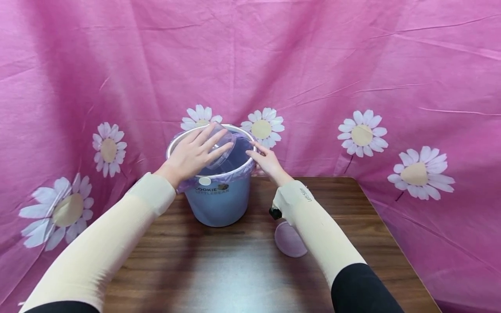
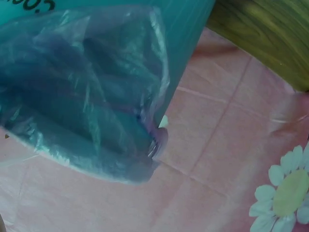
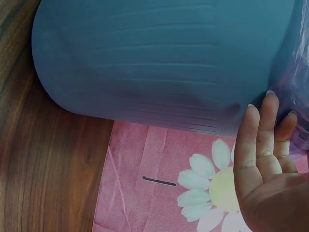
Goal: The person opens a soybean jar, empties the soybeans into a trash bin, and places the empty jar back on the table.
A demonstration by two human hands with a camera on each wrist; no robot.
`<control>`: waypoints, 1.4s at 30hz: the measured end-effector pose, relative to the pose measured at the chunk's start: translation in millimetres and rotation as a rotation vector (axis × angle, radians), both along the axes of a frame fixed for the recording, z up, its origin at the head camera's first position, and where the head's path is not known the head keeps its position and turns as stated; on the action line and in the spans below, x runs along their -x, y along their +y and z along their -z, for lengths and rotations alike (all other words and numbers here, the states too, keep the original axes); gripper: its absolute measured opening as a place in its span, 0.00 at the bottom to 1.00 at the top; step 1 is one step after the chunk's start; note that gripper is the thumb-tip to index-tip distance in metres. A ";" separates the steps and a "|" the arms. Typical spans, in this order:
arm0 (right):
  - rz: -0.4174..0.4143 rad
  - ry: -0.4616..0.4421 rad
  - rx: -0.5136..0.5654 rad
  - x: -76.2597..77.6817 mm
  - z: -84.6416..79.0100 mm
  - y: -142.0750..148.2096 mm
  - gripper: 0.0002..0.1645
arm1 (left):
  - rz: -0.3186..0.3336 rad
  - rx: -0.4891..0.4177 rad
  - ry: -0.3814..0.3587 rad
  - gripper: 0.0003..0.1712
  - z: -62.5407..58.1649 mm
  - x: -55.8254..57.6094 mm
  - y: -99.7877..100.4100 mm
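Observation:
A blue-grey trash can [image 1: 219,204] stands upright on the table, its white rim ring [image 1: 252,167] over a purple translucent bag [image 1: 236,174] whose edge hangs outside. Over the can's mouth is my left hand [image 1: 193,154], its fingers straight and spread. Beneath those fingers a clear plastic cup [image 1: 227,154] tilts inside the mouth; the thumb is hidden. My right hand [image 1: 270,163] holds the can's right rim, thumb and index at the inner side. The right wrist view shows its other fingers [image 3: 265,130] outside against the can and bag.
On the brown wooden table [image 1: 235,278] a round translucent disc [image 1: 290,239] lies by the right forearm. A pink cloth [image 1: 305,65] with printed daisies hangs behind and beside the table. The table's right edge slants toward the front.

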State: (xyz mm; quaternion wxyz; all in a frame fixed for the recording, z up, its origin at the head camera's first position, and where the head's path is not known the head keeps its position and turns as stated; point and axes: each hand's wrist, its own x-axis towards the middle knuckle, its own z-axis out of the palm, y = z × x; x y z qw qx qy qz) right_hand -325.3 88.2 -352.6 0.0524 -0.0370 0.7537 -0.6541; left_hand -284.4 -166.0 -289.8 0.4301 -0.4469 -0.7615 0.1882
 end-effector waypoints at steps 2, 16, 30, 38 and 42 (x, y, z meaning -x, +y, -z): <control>-0.006 0.004 0.000 0.3 0.2 -1.4 0.32 | -0.018 -0.015 0.000 0.38 2.2 -0.9 -1.0; -0.017 -0.018 -0.019 -1.7 0.6 1.1 0.33 | -0.081 -0.191 0.012 0.46 6.6 -6.3 4.1; -0.076 -0.026 -0.092 -9.2 -6.8 4.5 0.36 | -0.066 -0.516 -0.102 0.63 10.4 -26.7 12.6; -0.101 -0.038 -0.105 -7.7 -10.0 6.3 0.36 | -0.023 -0.746 -0.180 0.68 12.3 -41.3 20.8; -0.105 -0.042 -0.124 -6.9 -12.5 8.7 0.35 | -0.013 -0.851 -0.299 0.71 14.5 -48.8 25.1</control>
